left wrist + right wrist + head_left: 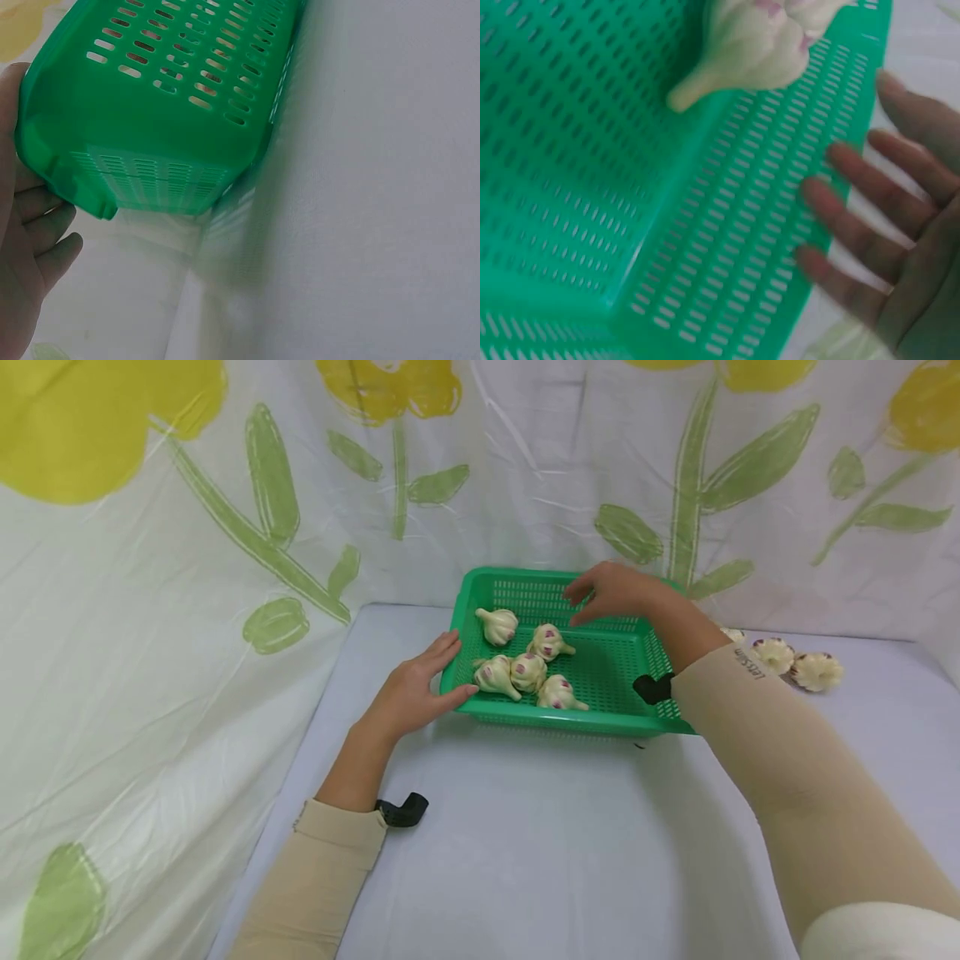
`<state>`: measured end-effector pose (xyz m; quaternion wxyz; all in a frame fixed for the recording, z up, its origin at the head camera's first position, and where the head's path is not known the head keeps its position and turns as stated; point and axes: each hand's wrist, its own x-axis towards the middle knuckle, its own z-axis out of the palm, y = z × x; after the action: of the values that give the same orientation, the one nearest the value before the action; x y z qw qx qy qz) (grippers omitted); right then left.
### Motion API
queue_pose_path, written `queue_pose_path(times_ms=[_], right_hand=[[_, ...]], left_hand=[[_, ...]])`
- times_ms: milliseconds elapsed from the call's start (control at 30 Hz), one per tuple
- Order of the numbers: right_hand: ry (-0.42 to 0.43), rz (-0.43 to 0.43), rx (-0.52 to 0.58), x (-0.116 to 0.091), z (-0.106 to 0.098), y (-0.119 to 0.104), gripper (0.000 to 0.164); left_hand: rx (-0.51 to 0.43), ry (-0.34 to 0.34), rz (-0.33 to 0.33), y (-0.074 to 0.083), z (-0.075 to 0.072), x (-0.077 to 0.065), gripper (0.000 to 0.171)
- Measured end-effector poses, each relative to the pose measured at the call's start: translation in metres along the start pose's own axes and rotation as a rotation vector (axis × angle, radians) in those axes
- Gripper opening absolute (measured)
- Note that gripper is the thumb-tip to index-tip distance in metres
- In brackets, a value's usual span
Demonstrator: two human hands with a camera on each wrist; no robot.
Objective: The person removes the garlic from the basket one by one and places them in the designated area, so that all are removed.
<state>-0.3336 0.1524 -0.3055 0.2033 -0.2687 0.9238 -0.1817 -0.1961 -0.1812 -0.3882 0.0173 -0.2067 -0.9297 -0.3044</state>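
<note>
A green slotted plastic basket stands on the table with several garlic bulbs in its left half, among them one garlic bulb by the back left corner. My left hand rests against the basket's front left corner, thumb at the front rim and straight fingers along the left side. Over the back of the basket hovers my right hand, its fingers loosely bent and holding nothing. The right wrist view has those spread fingers near the slotted wall, with a garlic bulb lying inside.
To the right of the basket, partly behind my right forearm, three more garlic bulbs lie on the white table. A white curtain printed with yellow flowers hangs close behind the basket and along the left.
</note>
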Motion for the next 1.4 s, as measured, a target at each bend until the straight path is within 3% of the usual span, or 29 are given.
queue_pose_path(times_ms=[200,567,700,967,1200,1400], right_hand=[[-0.154,0.162,-0.046,0.021,0.007,-0.011,0.068],[-0.257,0.341,-0.065,0.042,0.025,-0.016,0.077],[-0.287,0.393,-0.019,0.046,0.029,-0.015,0.086],[-0.294,0.403,0.044,0.054,0.040,-0.018,0.102],[-0.284,0.394,-0.051,0.055,0.044,-0.019,0.084],[-0.270,0.383,-0.082,0.056,0.044,-0.020,0.084]], left_hand=[[-0.001,0.011,0.013,0.001,-0.001,-0.001,0.081],[0.003,-0.008,0.011,0.003,0.000,0.000,0.082],[0.008,-0.011,0.005,0.004,0.000,0.000,0.082],[0.008,-0.018,-0.002,0.005,-0.001,-0.001,0.081],[0.008,-0.024,-0.011,0.007,-0.001,-0.001,0.080],[0.017,-0.024,-0.014,0.007,-0.003,-0.001,0.081]])
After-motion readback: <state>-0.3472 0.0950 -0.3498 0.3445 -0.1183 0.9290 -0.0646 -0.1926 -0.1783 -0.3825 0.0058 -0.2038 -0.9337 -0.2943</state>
